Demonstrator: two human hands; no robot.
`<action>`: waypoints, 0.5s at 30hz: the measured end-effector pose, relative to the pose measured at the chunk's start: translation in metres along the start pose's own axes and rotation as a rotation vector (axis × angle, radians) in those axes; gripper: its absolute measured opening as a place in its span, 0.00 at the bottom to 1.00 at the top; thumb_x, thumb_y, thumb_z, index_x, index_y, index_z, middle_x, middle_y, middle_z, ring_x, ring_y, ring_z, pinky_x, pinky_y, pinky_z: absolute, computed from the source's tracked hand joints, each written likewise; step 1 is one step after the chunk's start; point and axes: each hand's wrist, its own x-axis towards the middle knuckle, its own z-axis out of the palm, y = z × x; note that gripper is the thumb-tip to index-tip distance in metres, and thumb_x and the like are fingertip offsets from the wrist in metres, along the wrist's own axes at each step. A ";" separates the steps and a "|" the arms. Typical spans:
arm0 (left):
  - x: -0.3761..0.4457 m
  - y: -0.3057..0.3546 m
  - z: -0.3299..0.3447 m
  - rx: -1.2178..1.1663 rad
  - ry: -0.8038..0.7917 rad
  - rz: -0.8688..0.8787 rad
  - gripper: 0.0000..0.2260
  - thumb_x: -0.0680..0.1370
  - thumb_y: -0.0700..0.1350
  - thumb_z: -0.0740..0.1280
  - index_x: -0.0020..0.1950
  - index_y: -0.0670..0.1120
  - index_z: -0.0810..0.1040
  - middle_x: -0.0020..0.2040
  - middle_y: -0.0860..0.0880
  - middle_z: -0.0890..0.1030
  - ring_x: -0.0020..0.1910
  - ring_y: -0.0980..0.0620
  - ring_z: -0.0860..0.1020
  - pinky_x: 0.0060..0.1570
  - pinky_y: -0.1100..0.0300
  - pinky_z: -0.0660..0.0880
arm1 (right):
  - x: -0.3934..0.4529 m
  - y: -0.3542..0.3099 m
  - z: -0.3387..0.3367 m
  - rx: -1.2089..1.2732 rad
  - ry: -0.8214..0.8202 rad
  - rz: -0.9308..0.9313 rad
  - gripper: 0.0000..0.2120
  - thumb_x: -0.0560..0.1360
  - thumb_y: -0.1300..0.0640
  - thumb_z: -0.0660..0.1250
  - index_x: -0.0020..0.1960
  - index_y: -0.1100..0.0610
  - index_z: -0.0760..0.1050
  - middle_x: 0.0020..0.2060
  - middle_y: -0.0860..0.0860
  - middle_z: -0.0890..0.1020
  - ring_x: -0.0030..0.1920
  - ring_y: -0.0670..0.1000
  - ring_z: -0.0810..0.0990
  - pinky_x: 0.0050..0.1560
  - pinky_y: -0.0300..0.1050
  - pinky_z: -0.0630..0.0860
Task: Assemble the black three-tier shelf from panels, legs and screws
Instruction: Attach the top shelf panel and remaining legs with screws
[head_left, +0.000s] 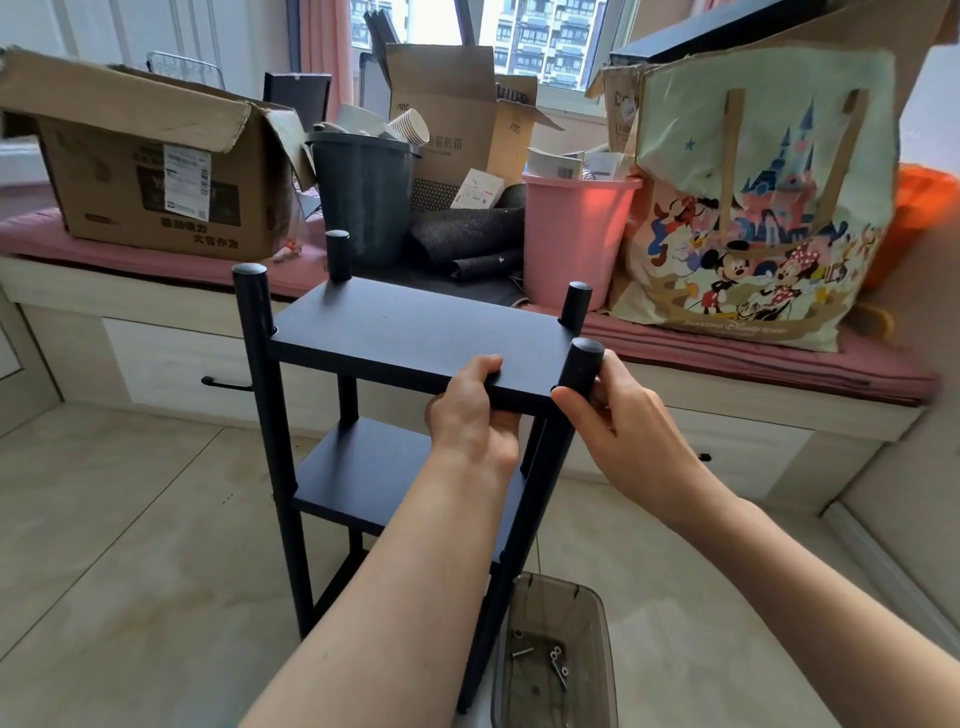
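The black shelf (415, 332) stands upright on the tiled floor, its round legs rising past the top panel at each corner. A middle panel (363, 467) shows below, and the lowest tier is mostly hidden behind my forearm. My left hand (472, 410) grips the front edge of the top panel, thumb on top and fingers under. My right hand (618, 415) curls round the near right leg (582, 364) just below its cap.
A clear plastic tray (556, 660) with several screws and washers sits on the floor by the shelf's foot. Behind, a window seat holds cardboard boxes (150, 171), a grey bin (363, 192), a pink bucket (576, 234) and a cartoon tote bag (753, 208).
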 end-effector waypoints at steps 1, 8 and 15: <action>0.000 0.000 -0.001 0.006 -0.005 0.006 0.18 0.78 0.34 0.66 0.68 0.34 0.74 0.63 0.37 0.80 0.57 0.40 0.82 0.47 0.56 0.82 | 0.000 0.000 -0.001 0.034 -0.018 0.000 0.11 0.81 0.55 0.64 0.62 0.56 0.71 0.43 0.48 0.83 0.44 0.45 0.81 0.44 0.35 0.77; 0.003 0.004 -0.006 0.003 -0.015 0.040 0.19 0.78 0.34 0.67 0.69 0.35 0.74 0.64 0.38 0.80 0.54 0.43 0.82 0.48 0.57 0.82 | 0.001 0.009 -0.022 0.243 -0.327 0.038 0.21 0.80 0.67 0.63 0.66 0.46 0.70 0.35 0.46 0.74 0.35 0.44 0.74 0.37 0.37 0.72; 0.003 0.003 -0.004 0.008 -0.021 0.049 0.19 0.78 0.34 0.67 0.69 0.35 0.73 0.64 0.37 0.80 0.52 0.44 0.81 0.43 0.59 0.82 | 0.003 0.010 -0.023 0.166 -0.318 0.005 0.21 0.80 0.65 0.63 0.67 0.46 0.68 0.33 0.44 0.75 0.34 0.46 0.73 0.39 0.38 0.71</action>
